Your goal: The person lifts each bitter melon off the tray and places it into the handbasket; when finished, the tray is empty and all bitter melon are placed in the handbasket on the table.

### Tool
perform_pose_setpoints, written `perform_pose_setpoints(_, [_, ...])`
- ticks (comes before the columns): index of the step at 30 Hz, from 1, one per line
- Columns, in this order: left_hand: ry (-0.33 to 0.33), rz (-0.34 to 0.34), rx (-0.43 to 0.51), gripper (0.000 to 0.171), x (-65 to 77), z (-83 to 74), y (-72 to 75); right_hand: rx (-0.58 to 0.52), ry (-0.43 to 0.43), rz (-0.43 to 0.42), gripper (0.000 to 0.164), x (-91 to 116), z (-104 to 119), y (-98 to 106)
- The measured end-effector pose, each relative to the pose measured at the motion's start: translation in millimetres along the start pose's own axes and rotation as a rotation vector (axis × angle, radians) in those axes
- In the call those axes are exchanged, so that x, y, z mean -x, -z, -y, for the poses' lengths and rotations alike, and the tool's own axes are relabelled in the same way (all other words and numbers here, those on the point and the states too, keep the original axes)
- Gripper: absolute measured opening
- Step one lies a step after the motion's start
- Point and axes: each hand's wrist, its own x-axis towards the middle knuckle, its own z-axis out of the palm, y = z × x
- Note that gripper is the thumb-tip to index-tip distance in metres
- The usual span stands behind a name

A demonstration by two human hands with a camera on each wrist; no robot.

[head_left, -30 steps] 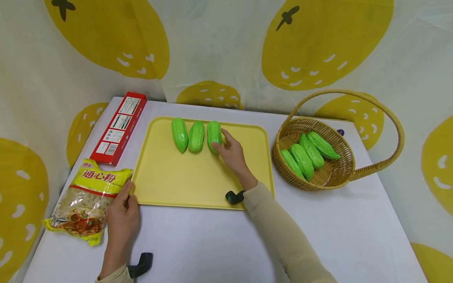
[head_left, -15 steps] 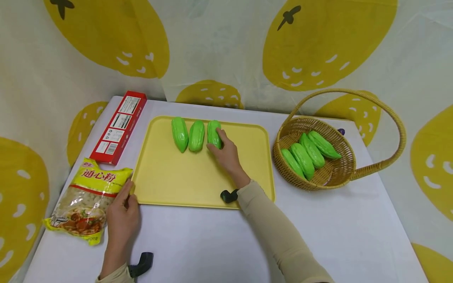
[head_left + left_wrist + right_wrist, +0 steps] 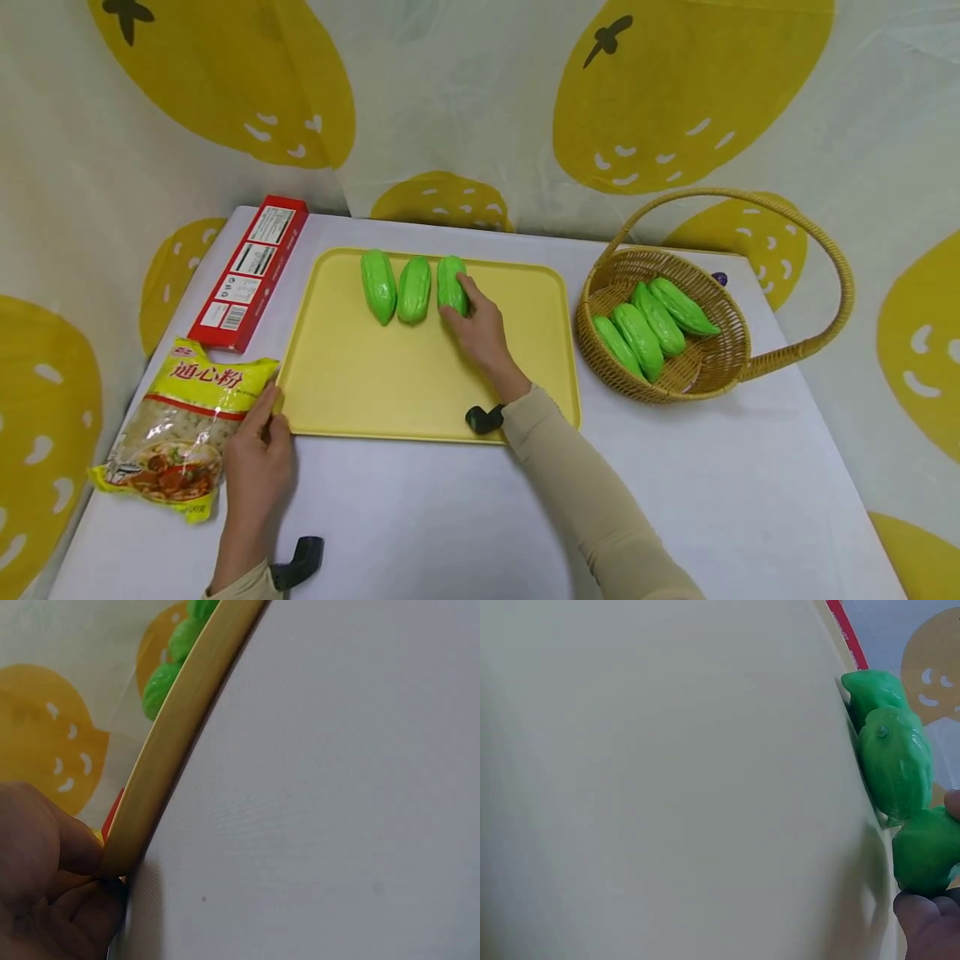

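Observation:
Three glossy green ridged bitter melons lie in a row along the far side of a yellow tray (image 3: 360, 375). The rightmost bitter melon (image 3: 450, 283) is held between the thumb and fingers of my right hand (image 3: 480, 333); the right wrist view shows this melon (image 3: 924, 851) close beside the middle melon (image 3: 896, 765). My left hand (image 3: 258, 458) is at the near left corner of the tray. In the left wrist view, its thumb and fingers (image 3: 79, 847) pinch the tray rim (image 3: 161, 750), the fingers partly hidden below it.
A wicker basket (image 3: 735, 385) with a tall handle stands right of the tray and holds several more bitter melons (image 3: 637, 342). Left of the tray lie a red box (image 3: 251, 275) and a yellow pasta bag (image 3: 187, 425). A patterned cloth hangs behind the white table (image 3: 420, 517).
My right hand has moved slightly left and closed its thumb and fingers around the rightmost bitter melon. My left hand has stayed at the tray corner.

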Motion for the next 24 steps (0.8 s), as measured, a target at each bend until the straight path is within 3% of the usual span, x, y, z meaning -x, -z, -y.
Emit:
perform_pose_setpoints(11, [0.007, -0.004, -0.009, 0.050, -0.4, -1.9, 0.4, -0.104, 0.015, 0.047, 0.068, 8, 16, 8])
perform_pose_setpoints(24, [0.030, 0.010, -0.016, 0.049, -0.1, -1.3, 0.8, -0.220, 0.115, 0.089, 0.068, 30, 50, 34])
